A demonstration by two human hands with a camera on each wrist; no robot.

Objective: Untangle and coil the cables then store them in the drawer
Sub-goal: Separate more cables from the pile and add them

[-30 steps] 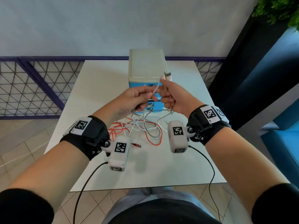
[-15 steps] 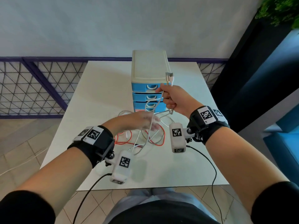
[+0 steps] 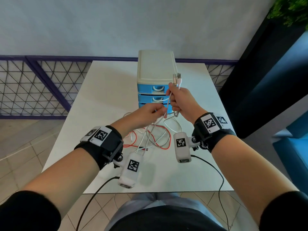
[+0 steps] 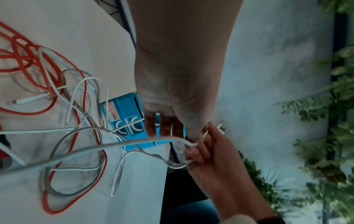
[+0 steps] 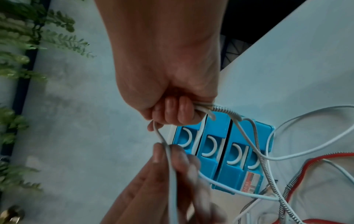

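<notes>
Cables (image 3: pixel 173 92) bunched in right hand (image 3: pixel 182 101); left hand (image 3: pixel 148 116) fingers pinch white strand (image 3: pixel 164 116).

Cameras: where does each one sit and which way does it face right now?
Head: worn high, looks forward and down at the table; both forearms and hands show.
Left wrist: looks along the left hand to the white cable it pinches.
Right wrist: looks along the right hand, which grips cable ends.
All three share the blue drawer unit and the orange cable.
</notes>
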